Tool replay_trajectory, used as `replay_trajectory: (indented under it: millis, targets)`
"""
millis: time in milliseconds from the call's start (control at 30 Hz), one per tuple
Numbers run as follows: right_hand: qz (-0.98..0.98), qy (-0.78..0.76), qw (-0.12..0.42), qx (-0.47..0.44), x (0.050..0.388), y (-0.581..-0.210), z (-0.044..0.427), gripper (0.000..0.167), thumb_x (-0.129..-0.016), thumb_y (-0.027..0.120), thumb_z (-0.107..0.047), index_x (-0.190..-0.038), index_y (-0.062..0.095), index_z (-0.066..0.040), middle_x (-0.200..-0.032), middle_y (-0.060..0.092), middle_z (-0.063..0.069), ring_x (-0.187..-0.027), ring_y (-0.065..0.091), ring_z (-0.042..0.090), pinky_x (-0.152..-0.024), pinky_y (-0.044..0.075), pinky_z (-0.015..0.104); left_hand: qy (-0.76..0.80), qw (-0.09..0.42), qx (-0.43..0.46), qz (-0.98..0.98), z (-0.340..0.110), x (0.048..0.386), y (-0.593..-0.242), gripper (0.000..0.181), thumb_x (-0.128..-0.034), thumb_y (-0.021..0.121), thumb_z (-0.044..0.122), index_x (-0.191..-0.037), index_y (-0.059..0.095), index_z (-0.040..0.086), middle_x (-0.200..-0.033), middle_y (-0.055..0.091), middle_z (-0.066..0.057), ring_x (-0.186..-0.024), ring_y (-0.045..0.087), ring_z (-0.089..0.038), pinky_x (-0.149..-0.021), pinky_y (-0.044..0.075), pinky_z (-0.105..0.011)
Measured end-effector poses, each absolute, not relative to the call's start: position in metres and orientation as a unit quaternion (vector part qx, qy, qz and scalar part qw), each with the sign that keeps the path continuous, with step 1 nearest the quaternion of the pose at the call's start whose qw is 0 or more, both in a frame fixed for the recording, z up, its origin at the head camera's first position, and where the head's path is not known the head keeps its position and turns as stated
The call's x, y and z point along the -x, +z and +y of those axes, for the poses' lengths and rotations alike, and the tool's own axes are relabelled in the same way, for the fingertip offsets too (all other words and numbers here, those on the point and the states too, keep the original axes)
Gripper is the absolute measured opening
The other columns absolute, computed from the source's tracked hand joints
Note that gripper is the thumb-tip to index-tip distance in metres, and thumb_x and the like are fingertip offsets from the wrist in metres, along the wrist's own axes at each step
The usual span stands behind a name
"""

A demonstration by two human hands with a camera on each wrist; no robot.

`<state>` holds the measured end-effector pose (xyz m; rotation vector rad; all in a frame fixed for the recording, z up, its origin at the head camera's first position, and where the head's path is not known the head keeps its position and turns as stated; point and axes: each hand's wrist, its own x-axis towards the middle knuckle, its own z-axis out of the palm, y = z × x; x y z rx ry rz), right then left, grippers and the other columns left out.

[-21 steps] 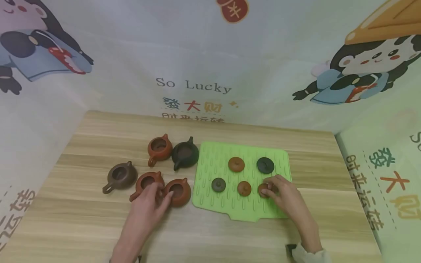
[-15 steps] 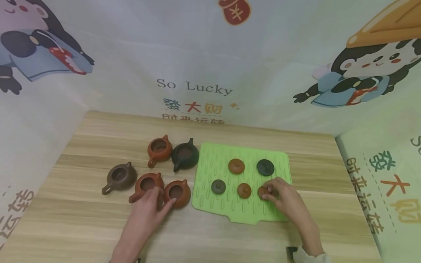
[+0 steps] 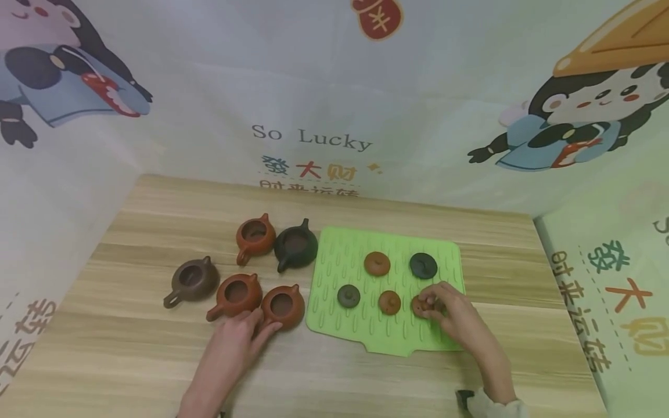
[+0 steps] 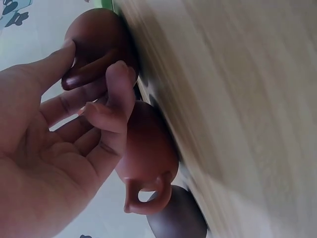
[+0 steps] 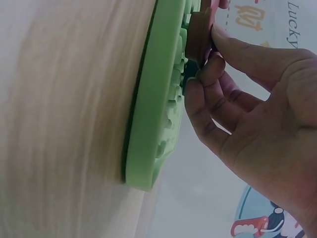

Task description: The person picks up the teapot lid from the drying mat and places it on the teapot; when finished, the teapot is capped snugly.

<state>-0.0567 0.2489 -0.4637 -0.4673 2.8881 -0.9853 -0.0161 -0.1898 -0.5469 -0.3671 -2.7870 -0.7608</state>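
My left hand holds the handle of a reddish-brown, lidless teapot, thumb on one side and fingers on the other. In the left wrist view, the thumb meets this teapot near its handle, and other fingers lie beside a second reddish teapot. On the green mat, my right hand pinches a small reddish-brown teapot lid by its knob. The right wrist view shows that lid at the mat's surface, partly cut off by the frame; whether it is lifted I cannot tell.
A brown teapot, another reddish teapot and a black teapot stand open-topped around the left hand's pair. More lids lie on the mat: orange-brown, black, grey-brown and reddish. Printed cloth walls enclose the wooden table.
My left hand has drawn back from between the two front teapots to the handle of the right one. My right hand stays at the same lid. Teapots and lids look unmoved.
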Motion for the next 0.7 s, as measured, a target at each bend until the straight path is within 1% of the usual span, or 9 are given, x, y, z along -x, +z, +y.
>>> replay_trajectory:
  millis: [100,200,267,367,533,600,700]
  targets:
    - [0.933,-0.328,0.029,0.148,0.057,-0.465,0.25,0.023,-0.089,0.084,0.007,-0.105,0.075,-0.006,-0.097,0.067,-0.001,-0.088,0.062,0.011,-0.08,0.057,0.031,-0.244,0.103,0.12,-0.957,-0.191,0.017,-0.557,0.043,-0.0999,0.081,0.046,-0.079,0.049,0.026,-0.066,0.041,0.014,-0.055,0.036,-0.001,-0.052,0.033,-0.023]
    - [0.932,-0.33,0.026,0.146,0.057,-0.466,0.25,0.022,-0.089,0.084,0.007,-0.105,0.075,-0.005,-0.098,0.069,0.0,-0.089,0.063,0.012,-0.081,0.058,0.031,-0.237,0.11,0.121,-0.958,-0.191,0.018,-0.56,0.045,-0.0992,0.083,0.044,-0.078,0.048,0.026,-0.066,0.041,0.014,-0.054,0.037,-0.002,-0.051,0.034,-0.022]
    - [0.934,-0.326,0.023,0.144,0.057,-0.466,0.249,0.022,-0.088,0.084,0.007,-0.104,0.075,-0.005,-0.099,0.07,0.001,-0.088,0.063,0.013,-0.081,0.057,0.031,-0.241,0.116,0.122,-0.956,-0.19,0.016,-0.559,0.045,-0.1009,0.08,0.047,-0.077,0.047,0.026,-0.066,0.041,0.014,-0.054,0.036,-0.001,-0.05,0.033,-0.022]
    - [0.941,-0.31,0.017,0.138,0.058,-0.462,0.247,0.021,-0.088,0.084,0.007,-0.102,0.076,-0.006,-0.099,0.069,0.0,-0.088,0.063,0.012,-0.08,0.057,0.032,-0.256,0.132,0.125,-0.95,-0.185,0.013,-0.551,0.047,-0.1047,0.074,0.05,-0.077,0.047,0.024,-0.066,0.04,0.013,-0.054,0.035,-0.001,-0.049,0.032,-0.024]
    - [0.949,-0.284,-0.004,0.135,0.056,-0.451,0.243,0.019,-0.087,0.087,0.003,-0.1,0.077,-0.008,-0.099,0.069,0.0,-0.087,0.064,0.013,-0.077,0.057,0.033,-0.27,0.162,0.132,-0.94,-0.174,0.007,-0.52,0.05,-0.1089,0.066,0.052,-0.075,0.047,0.02,-0.066,0.039,0.011,-0.056,0.034,-0.002,-0.048,0.031,-0.027]
    - [0.95,-0.282,-0.015,0.137,0.056,-0.447,0.241,0.019,-0.087,0.088,0.0,-0.101,0.078,-0.008,-0.099,0.069,0.0,-0.087,0.065,0.013,-0.077,0.057,0.034,-0.273,0.163,0.13,-0.939,-0.171,0.005,-0.51,0.051,-0.1087,0.066,0.051,-0.074,0.046,0.02,-0.066,0.038,0.012,-0.056,0.033,-0.002,-0.048,0.032,-0.028]
    - [0.947,-0.287,-0.025,0.141,0.055,-0.442,0.238,0.02,-0.087,0.088,0.0,-0.102,0.078,-0.008,-0.1,0.07,0.0,-0.087,0.068,0.015,-0.078,0.059,0.035,-0.274,0.161,0.129,-0.939,-0.168,0.003,-0.504,0.05,-0.1076,0.069,0.048,-0.074,0.045,0.019,-0.066,0.038,0.012,-0.056,0.033,-0.002,-0.048,0.032,-0.028]
